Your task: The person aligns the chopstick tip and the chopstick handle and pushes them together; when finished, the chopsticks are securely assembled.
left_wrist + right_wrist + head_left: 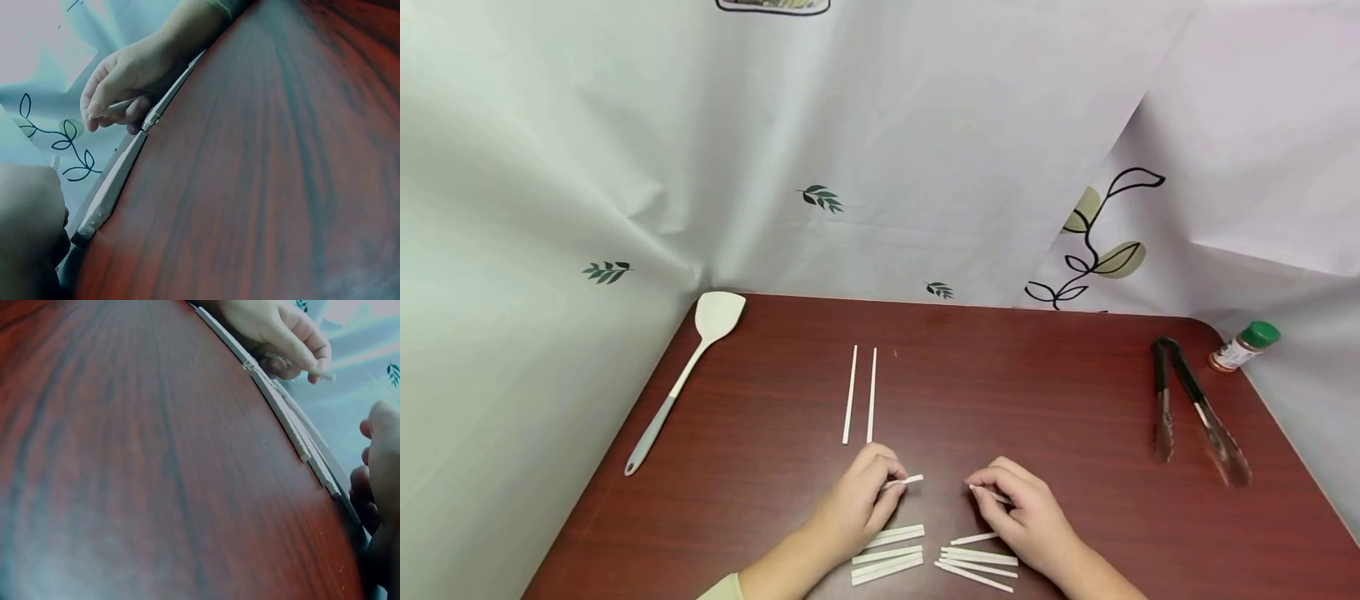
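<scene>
My left hand [863,497] pinches a short white stick [913,480] between thumb and fingers, its end pointing right. Across a gap, my right hand [1026,512] pinches another thin white stick [1000,497], partly hidden by the fingers. Below my left hand lie several pale sticks [887,569], roughly side by side. Under and left of my right hand is a second group of pale sticks [977,557], somewhat fanned. In the left wrist view the right hand [134,75] grips its stick [115,109]; in the right wrist view the left hand [281,334] holds its stick [324,374].
Two long white sticks [851,396] [872,396] lie upright in view beyond my left hand on the dark red table [1015,383]. A white spatula with grey handle [688,367] lies at the left. Black-handled tongs [1187,392] and a green-capped jar [1243,346] are at the right.
</scene>
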Demonstrator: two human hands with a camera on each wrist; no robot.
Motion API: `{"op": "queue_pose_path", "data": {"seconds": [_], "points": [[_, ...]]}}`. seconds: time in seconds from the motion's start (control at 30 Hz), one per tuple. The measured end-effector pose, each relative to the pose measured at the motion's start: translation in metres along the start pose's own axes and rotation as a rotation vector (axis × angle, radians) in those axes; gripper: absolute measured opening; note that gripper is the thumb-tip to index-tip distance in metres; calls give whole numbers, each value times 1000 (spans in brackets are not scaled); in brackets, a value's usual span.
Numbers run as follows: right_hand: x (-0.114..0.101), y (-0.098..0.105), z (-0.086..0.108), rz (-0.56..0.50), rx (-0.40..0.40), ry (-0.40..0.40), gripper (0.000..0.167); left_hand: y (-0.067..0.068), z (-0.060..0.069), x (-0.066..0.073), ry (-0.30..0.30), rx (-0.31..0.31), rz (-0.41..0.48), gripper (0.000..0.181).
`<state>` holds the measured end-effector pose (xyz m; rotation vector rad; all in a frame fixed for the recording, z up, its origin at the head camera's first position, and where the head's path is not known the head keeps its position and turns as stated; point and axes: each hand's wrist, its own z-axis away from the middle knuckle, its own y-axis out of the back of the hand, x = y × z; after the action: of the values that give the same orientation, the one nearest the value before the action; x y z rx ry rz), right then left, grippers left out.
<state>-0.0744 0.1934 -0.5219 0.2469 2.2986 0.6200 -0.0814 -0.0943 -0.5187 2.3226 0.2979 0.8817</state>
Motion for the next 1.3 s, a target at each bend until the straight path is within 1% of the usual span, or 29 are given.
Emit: {"op": "queue_pose_path", "data": {"seconds": [0.1, 0.17, 0.27, 0.37, 0.47, 0.6, 0.7, 0.8, 1.2, 1.3], "points": [[1, -1, -2, -27, 44, 81, 33, -1, -3, -1, -64, 27, 0, 11], [0, -2, -4, -55, 49, 122, 27, -2, -3, 0, -62, 18, -1, 15], [-2, -3, -7, -99, 37, 174, 18, -4, -4, 3, -56, 4, -13, 16], [-3, -4, -9, -125, 16, 205, 15, -5, -5, 5, -49, -8, -21, 17], [-4, -5, -10, -139, -9, 215, 14, -5, -5, 6, -50, -6, -23, 18], [-8, -8, -9, -168, -43, 228, 15, -5, -4, 6, -87, 24, 0, 18], [-11, -10, -9, -178, -41, 229, 15, -5, -4, 7, -123, 51, 35, 19], [-13, -11, -9, -176, -37, 227, 15, -5, -4, 7, -141, 64, 56, 21], [-7, -12, -6, -180, -66, 229, 13, -8, -3, 7, -145, 54, 95, 27], [-6, -11, -4, -174, -63, 212, 15, -9, -4, 7, -154, 50, 97, 27]]}}
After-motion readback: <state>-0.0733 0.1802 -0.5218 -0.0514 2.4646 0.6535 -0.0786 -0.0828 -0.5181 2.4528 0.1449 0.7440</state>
